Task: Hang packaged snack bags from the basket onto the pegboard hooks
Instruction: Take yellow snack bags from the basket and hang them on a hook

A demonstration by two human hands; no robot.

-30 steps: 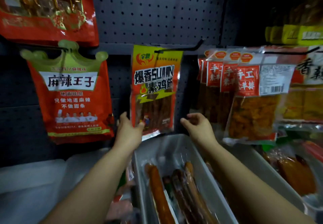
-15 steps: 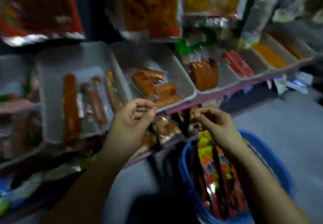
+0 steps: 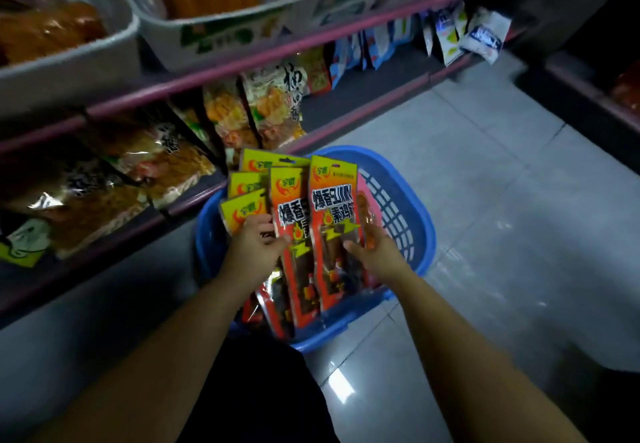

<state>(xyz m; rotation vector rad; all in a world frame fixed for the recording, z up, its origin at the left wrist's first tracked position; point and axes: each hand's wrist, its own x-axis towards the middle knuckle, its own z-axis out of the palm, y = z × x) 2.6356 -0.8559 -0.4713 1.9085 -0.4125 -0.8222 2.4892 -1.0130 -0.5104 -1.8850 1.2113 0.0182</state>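
I see the snack bags [image 3: 294, 235] fanned upright in the blue basket [image 3: 412, 221], which sits on the grey tiled floor [image 3: 485, 172] at about 12 o'clock from the two forearms. They are tall, narrow pouches — yellow header, orange-red body, dark strips showing through a clear window lower down. The front bag [image 3: 334, 231] reads 爆香 and 素鸡筋 in heavy black characters with a small flame mark; the yellow header carries a red swirl logo whose two characters I cannot read for sure.

My left hand [image 3: 254, 248] lies at 9 o'clock of the fan, fingers together and lightly bent over the bags on that side, the thumb against the second bag's edge. My right hand [image 3: 375, 252] is at 3 o'clock of the front bag, fingers curled behind its edge and the thumb laid on its face — a pinch on that bag.

At 10 o'clock, shelf packets [image 3: 270, 103] show brush-style characters too blurred to read.
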